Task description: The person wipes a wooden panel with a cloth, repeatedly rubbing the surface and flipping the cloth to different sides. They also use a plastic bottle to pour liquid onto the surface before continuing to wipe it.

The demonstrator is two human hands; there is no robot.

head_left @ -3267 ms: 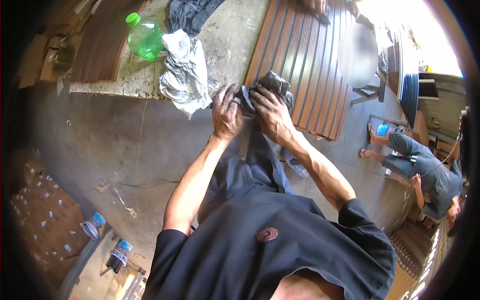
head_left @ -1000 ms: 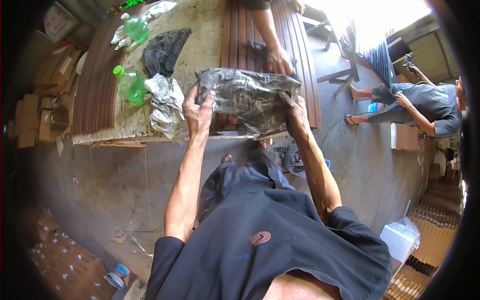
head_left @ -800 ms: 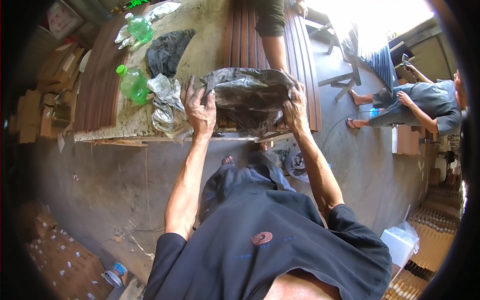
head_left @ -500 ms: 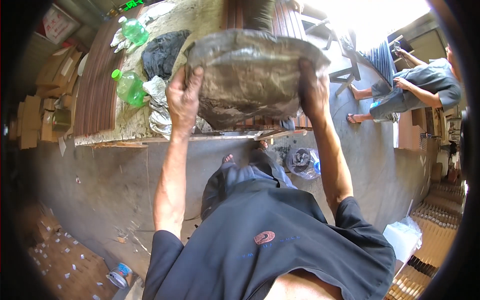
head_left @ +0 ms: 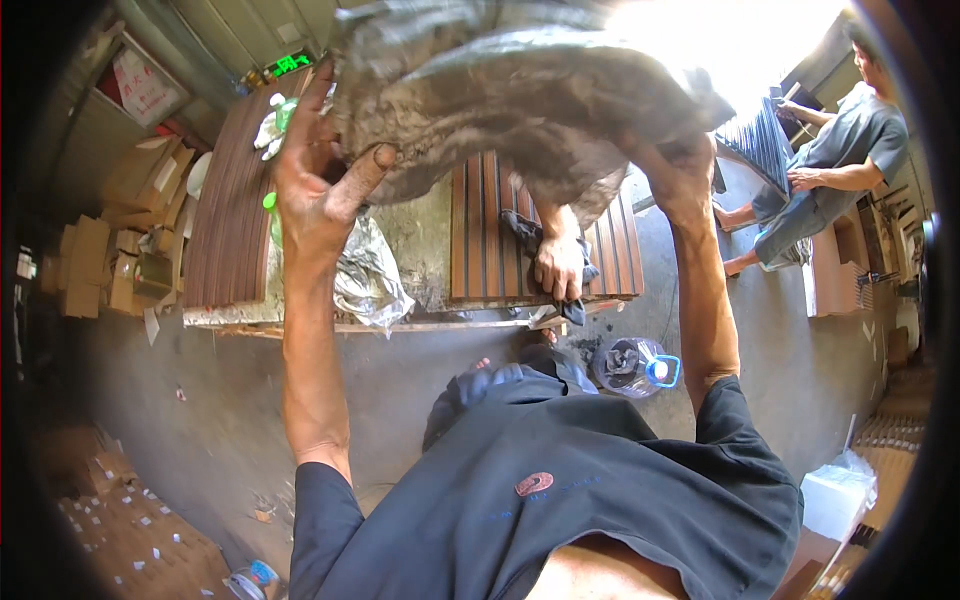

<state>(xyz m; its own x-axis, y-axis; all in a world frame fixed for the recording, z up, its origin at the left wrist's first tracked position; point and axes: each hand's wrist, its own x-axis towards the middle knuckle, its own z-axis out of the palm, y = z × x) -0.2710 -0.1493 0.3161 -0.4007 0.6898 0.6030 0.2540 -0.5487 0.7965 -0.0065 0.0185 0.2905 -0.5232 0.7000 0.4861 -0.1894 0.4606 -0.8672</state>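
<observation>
Seen from the head camera, holding up a crumpled grey-black sheet [head_left: 520, 110] at twelve o'clock, spread between two hands above a worn table [head_left: 420, 240]; hard to tell whether of cloth or plastic, and blurred along the top. Pinching its near corner at ten o'clock in the left hand [head_left: 312, 188], with thumb laid over the front and fingers stretched up along the edge. Clasping its opposite end at two o'clock in the right hand [head_left: 685, 175], closed on the material, with fingertips too shadowed to make out. Sharing the table, just off centre toward two o'clock, with a co-worker's hand [head_left: 560, 268], pressed over a dark rag [head_left: 524, 232] on a slatted brown panel [head_left: 475, 240]. Surrounded by a pale crumpled cloth [head_left: 370, 275] at nine o'clock near the table's edge, a clear jug [head_left: 622, 368] with a blue handle on the floor at four, cardboard boxes [head_left: 90, 250] farther out at nine, and another person [head_left: 845, 150] beside a dark ribbed panel [head_left: 755, 145] at two.
</observation>
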